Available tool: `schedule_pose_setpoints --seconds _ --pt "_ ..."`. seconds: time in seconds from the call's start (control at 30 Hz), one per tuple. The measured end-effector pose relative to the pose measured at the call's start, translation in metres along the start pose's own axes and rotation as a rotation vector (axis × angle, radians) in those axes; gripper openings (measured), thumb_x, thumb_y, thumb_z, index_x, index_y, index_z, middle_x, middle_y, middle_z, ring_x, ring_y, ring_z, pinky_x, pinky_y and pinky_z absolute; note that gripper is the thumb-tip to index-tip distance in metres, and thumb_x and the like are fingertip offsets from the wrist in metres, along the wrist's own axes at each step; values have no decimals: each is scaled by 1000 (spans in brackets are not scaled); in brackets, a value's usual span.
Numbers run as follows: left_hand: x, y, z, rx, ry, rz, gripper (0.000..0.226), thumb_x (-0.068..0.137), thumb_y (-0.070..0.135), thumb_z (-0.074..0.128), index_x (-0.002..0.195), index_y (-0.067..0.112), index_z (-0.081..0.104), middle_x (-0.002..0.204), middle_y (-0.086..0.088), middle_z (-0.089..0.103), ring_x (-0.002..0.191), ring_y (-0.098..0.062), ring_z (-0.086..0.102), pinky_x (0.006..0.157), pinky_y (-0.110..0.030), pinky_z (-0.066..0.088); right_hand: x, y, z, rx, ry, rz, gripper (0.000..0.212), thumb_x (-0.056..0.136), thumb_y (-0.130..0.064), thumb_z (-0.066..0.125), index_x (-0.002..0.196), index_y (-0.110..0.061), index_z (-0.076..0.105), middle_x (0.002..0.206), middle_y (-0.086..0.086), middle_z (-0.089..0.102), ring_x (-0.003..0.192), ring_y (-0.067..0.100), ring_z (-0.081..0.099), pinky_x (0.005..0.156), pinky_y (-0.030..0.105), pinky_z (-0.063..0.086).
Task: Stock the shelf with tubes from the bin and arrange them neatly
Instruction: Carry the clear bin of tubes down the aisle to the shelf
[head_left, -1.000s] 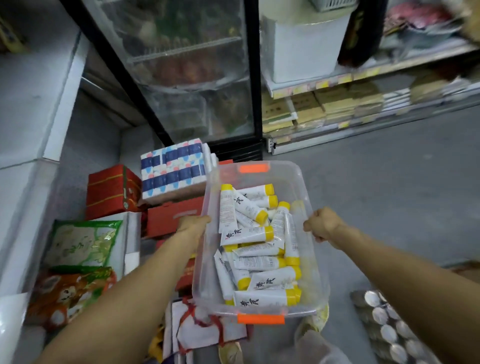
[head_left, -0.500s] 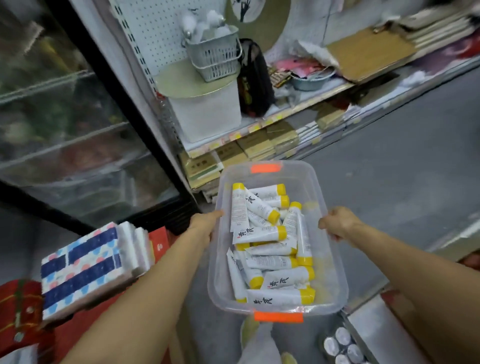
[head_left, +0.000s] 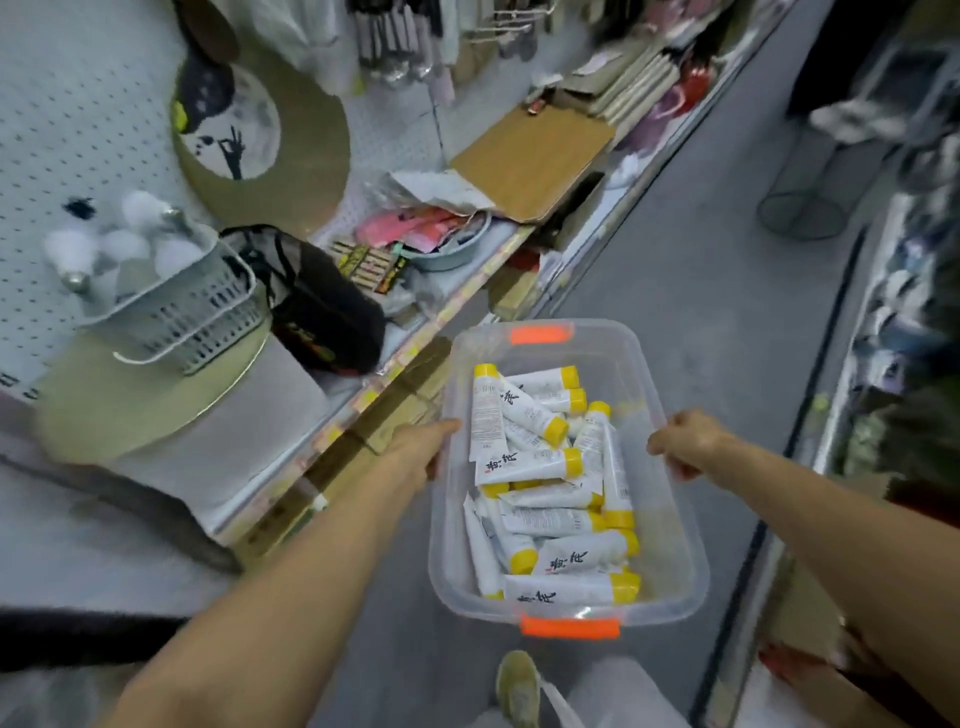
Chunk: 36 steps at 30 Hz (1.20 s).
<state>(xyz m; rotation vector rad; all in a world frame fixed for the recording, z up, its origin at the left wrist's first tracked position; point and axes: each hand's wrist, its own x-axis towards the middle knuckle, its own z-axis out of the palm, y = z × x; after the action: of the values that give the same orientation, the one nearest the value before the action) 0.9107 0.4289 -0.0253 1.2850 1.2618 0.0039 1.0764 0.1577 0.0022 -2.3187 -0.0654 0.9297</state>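
Note:
I carry a clear plastic bin (head_left: 660, 525) with orange latches in front of me, above the aisle floor. Several white tubes with yellow caps (head_left: 540, 467) lie jumbled inside it. My left hand (head_left: 415, 457) grips the bin's left rim and my right hand (head_left: 685, 447) grips its right rim. A store shelf (head_left: 467, 291) runs along the left side of the aisle, crowded with goods.
On the left shelf stand a grey basket of light bulbs (head_left: 171, 312), a black bag (head_left: 322, 317), a round gold-rimmed board (head_left: 260, 140) and a brown board (head_left: 530, 156). Grey aisle floor (head_left: 727, 291) stretches ahead. More shelving lines the right side (head_left: 893, 312).
The view has swung right, away from the glass-door fridge and stacked boxes, and now faces down the aisle along the shelf. Both hands keep hold of the bin.

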Motion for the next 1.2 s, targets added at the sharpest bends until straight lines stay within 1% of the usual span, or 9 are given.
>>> schedule_pose_setpoints --seconds 0.07,0.13,0.23,0.33,0.53,0.67,0.83,1.03,1.2 --pt "28 46 25 26 -43 38 21 81 24 74 91 9 63 72 -6 57 56 -19 50 47 -19 41 26 -16 -21 56 24 23 13 83 1 62 74 1 52 60 14 50 49 23 44 47 27 39" --pt "58 88 54 62 -76 60 28 79 23 75 97 6 64 73 -8 58 56 -20 52 51 -22 41 54 -29 -46 106 56 49 17 84 2 61 71 0 50 60 13 48 48 22 42 43 24 37" --pt "97 150 107 86 -140 95 20 82 20 72 94 7 61 68 -7 54 45 -17 50 43 -19 38 103 -44 -87 162 111 80 21 84 2 61 69 -1 48 59 12 47 47 22 41 41 23 36" --pt "140 208 167 136 -188 92 27 82 24 73 102 10 61 69 -4 52 46 -16 43 44 -19 34 156 -57 -134 198 167 101 18 84 1 61 71 0 49 57 13 47 47 22 41 43 24 36" --pt "215 332 292 218 -299 89 19 82 27 71 78 13 58 59 0 43 47 -14 37 45 -20 30 273 -95 -253 177 241 141 15 83 -5 61 73 0 50 52 12 48 41 21 41 41 20 34" --pt "253 412 374 212 -362 122 20 79 25 74 89 13 61 69 -3 53 55 -16 48 52 -24 37 343 -117 -327 215 310 176 15 83 -4 61 74 2 51 55 13 48 44 22 41 43 23 35" --pt "311 508 483 293 -424 168 16 84 26 70 80 15 59 59 0 43 49 -13 36 44 -19 28 444 -131 -408 247 387 227 14 83 -5 62 76 1 52 54 15 50 45 23 44 46 24 36" --pt "383 620 607 392 -517 156 19 92 20 60 76 13 54 62 -2 48 37 -10 47 32 -13 34 572 -157 -507 260 471 317 17 81 -7 64 73 0 51 53 14 50 44 23 44 47 25 38" --pt "425 719 714 463 -521 223 12 90 19 62 85 10 57 68 -4 54 54 -16 51 45 -23 42 665 -170 -592 323 536 335 19 76 -8 65 83 8 58 51 15 50 44 25 47 49 29 41"
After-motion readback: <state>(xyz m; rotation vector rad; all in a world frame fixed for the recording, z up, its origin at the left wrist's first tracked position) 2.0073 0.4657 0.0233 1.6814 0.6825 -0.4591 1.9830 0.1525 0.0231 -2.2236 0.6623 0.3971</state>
